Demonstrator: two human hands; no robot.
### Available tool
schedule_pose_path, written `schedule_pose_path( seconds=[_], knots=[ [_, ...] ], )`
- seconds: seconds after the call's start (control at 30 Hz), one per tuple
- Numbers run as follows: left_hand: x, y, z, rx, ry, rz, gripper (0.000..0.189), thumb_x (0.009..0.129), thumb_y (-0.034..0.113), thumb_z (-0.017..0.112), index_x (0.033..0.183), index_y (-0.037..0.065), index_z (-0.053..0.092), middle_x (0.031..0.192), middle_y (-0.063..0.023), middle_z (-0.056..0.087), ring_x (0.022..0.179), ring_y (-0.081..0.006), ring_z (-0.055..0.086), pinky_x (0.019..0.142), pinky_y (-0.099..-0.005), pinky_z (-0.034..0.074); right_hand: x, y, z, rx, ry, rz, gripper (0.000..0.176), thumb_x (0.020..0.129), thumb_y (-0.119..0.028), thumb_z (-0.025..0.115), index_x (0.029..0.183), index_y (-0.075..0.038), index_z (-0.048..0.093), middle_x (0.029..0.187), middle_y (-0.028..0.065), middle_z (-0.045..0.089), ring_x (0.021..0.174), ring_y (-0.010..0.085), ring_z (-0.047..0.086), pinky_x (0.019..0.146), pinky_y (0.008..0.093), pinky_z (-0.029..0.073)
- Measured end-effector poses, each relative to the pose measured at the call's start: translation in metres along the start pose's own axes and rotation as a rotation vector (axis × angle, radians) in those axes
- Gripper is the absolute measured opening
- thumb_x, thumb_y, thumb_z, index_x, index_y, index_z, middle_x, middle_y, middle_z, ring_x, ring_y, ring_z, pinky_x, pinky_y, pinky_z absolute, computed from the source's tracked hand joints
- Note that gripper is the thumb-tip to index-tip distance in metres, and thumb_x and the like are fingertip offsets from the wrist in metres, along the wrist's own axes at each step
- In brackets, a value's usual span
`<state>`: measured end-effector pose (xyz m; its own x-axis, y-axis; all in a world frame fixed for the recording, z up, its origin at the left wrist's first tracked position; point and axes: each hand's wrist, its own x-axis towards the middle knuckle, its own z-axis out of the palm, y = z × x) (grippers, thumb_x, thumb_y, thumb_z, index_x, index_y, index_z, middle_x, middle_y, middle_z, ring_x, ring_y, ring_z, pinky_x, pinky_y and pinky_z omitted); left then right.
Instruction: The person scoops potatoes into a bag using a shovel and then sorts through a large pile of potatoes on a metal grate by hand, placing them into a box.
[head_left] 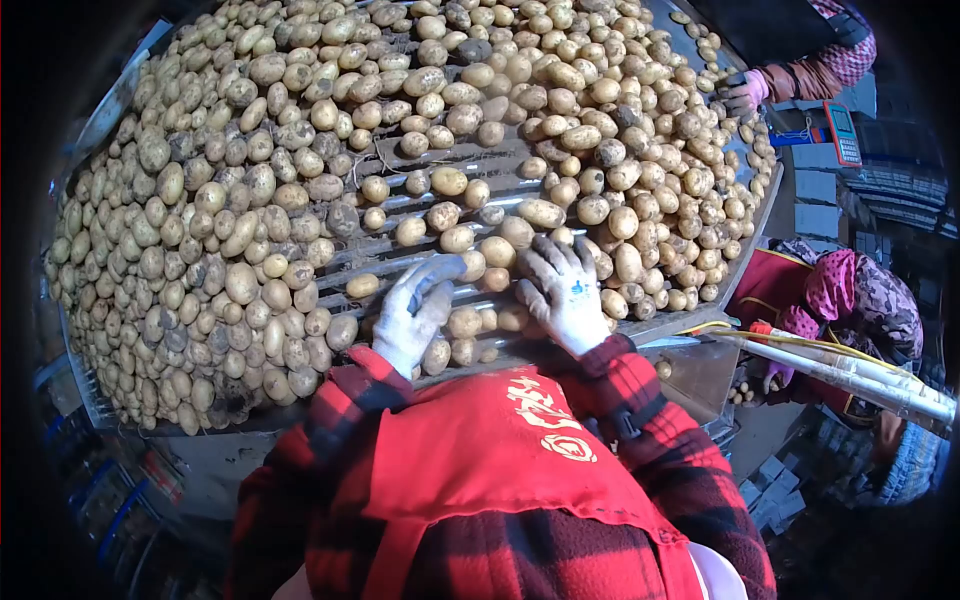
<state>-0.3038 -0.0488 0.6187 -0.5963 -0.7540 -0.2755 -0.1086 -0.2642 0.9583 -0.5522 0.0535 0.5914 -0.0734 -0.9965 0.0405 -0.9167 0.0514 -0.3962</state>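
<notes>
My left hand [413, 312], in a white glove with a grey palm coating, hovers over the near part of the slatted metal bed, its fingers stretched out and no potato visibly gripped. Loose potatoes [465, 322] lie just right of it. My right hand [568, 296], gloved the same way, reaches over the near edge with its fingers spread. Its fingertips rest at or just above a potato [516, 232]; contact is hard to make out. Pale, partly soil-smeared potatoes [230, 200] are heaped on the left, with another heap [650, 180] on the right.
Bare slats [392, 205] show between the heaps. At the upper right, a co-worker's pink-gloved hand [743, 92] is at the bed's rim. Another person in patterned sleeves [835, 290] bends at the right, beside a white pole [850, 378]. A red-framed device [842, 133] sits near the far corner.
</notes>
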Motion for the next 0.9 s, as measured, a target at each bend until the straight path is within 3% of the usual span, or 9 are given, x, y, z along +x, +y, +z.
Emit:
schedule_pose_path(
  seconds=[0.13, 0.17, 0.2, 0.23, 0.4, 0.57, 0.63, 0.8, 0.9],
  knots=[
    [-0.004, -0.005, -0.007, -0.023, 0.086, -0.083, 0.034, 0.107, 0.012, 0.057, 0.137, 0.000, 0.064, 0.134, -0.0077, 0.068, 0.125, -0.0157, 0.061, 0.111, -0.0316, 0.045, 0.047, 0.017, -0.032, -0.170, 0.232, 0.030, 0.040, 0.091, -0.018, 0.076, 0.129, -0.012, 0.067, 0.127, 0.0092, 0.066, 0.119, 0.0290, 0.062, 0.116, 0.0603, 0.031],
    [-0.006, -0.006, -0.008, -0.050, 0.091, -0.102, 0.034, 0.107, 0.012, 0.057, 0.137, 0.000, 0.064, 0.134, -0.0079, 0.069, 0.125, -0.0158, 0.061, 0.110, -0.0316, 0.045, 0.068, 0.030, -0.023, -0.280, 0.371, 0.017, 0.032, 0.088, -0.023, 0.073, 0.118, -0.013, 0.069, 0.107, 0.0088, 0.071, 0.104, 0.0290, 0.065, 0.114, 0.0635, 0.032],
    [-0.008, -0.005, -0.008, -0.073, 0.096, -0.120, 0.034, 0.106, 0.012, 0.057, 0.137, 0.000, 0.064, 0.134, -0.0082, 0.069, 0.125, -0.0158, 0.061, 0.110, -0.0316, 0.045, 0.091, 0.032, -0.026, -0.422, 0.065, 0.213, 0.028, 0.093, -0.026, 0.072, 0.118, -0.013, 0.071, 0.099, 0.0092, 0.072, 0.103, 0.0306, 0.067, 0.110, 0.0612, 0.035],
    [-0.010, -0.006, -0.009, -0.098, 0.099, -0.137, 0.034, 0.106, 0.012, 0.057, 0.137, 0.000, 0.065, 0.134, -0.0084, 0.069, 0.125, -0.0159, 0.061, 0.110, -0.0316, 0.045, 0.107, 0.040, -0.016, -0.509, -0.025, 0.204, 0.021, 0.093, -0.027, 0.067, 0.106, -0.013, 0.076, 0.092, 0.0099, 0.074, 0.098, 0.0317, 0.068, 0.108, 0.0599, 0.037],
    [-0.014, -0.021, -0.013, -0.132, 0.119, -0.145, 0.034, 0.106, 0.011, 0.058, 0.138, 0.000, 0.065, 0.136, -0.0095, 0.069, 0.126, -0.0171, 0.062, 0.110, -0.0322, 0.046, 0.146, 0.024, -0.005, -0.693, -0.289, 0.276, 0.021, 0.091, -0.020, 0.063, 0.094, -0.012, 0.081, 0.099, 0.0105, 0.077, 0.100, 0.0304, 0.070, 0.102, 0.0609, 0.041],
    [-0.021, -0.021, -0.015, -0.180, 0.148, -0.128, 0.041, 0.107, 0.023, 0.061, 0.142, 0.001, 0.062, 0.138, -0.0090, 0.067, 0.127, -0.0165, 0.060, 0.111, -0.0333, 0.045, 0.139, 0.019, 0.005, -0.870, -0.288, 0.048, 0.026, 0.091, -0.021, 0.062, 0.102, -0.007, 0.081, 0.099, 0.0150, 0.076, 0.105, 0.0315, 0.070, 0.106, 0.0605, 0.041],
    [-0.022, -0.013, -0.011, -0.196, 0.167, -0.150, 0.042, 0.107, 0.024, 0.061, 0.142, 0.001, 0.062, 0.137, -0.0092, 0.067, 0.126, -0.0164, 0.060, 0.111, -0.0333, 0.045, 0.151, 0.017, -0.001, -0.816, -0.456, 0.041, 0.026, 0.092, -0.021, 0.062, 0.102, -0.006, 0.081, 0.102, 0.0163, 0.076, 0.107, 0.0331, 0.070, 0.107, 0.0608, 0.041],
    [-0.022, -0.010, -0.007, -0.274, 0.134, -0.172, 0.043, 0.107, 0.025, 0.063, 0.142, 0.001, 0.061, 0.137, -0.0087, 0.067, 0.125, -0.0177, 0.061, 0.111, -0.0331, 0.045, 0.162, 0.038, -0.010, -0.746, -0.573, 0.062, 0.039, 0.091, -0.043, 0.071, 0.113, -0.013, 0.080, 0.111, 0.0128, 0.077, 0.113, 0.0328, 0.069, 0.107, 0.0634, 0.040],
    [-0.020, -0.022, -0.010, -0.331, 0.147, -0.263, 0.043, 0.107, 0.025, 0.063, 0.142, 0.001, 0.061, 0.137, -0.0089, 0.067, 0.126, -0.0187, 0.061, 0.111, -0.0337, 0.046, 0.155, 0.015, -0.017, -0.872, -0.617, -0.002, 0.032, 0.087, -0.033, 0.073, 0.110, -0.010, 0.081, 0.109, 0.0137, 0.077, 0.110, 0.0308, 0.070, 0.101, 0.0640, 0.042]
  ],
)
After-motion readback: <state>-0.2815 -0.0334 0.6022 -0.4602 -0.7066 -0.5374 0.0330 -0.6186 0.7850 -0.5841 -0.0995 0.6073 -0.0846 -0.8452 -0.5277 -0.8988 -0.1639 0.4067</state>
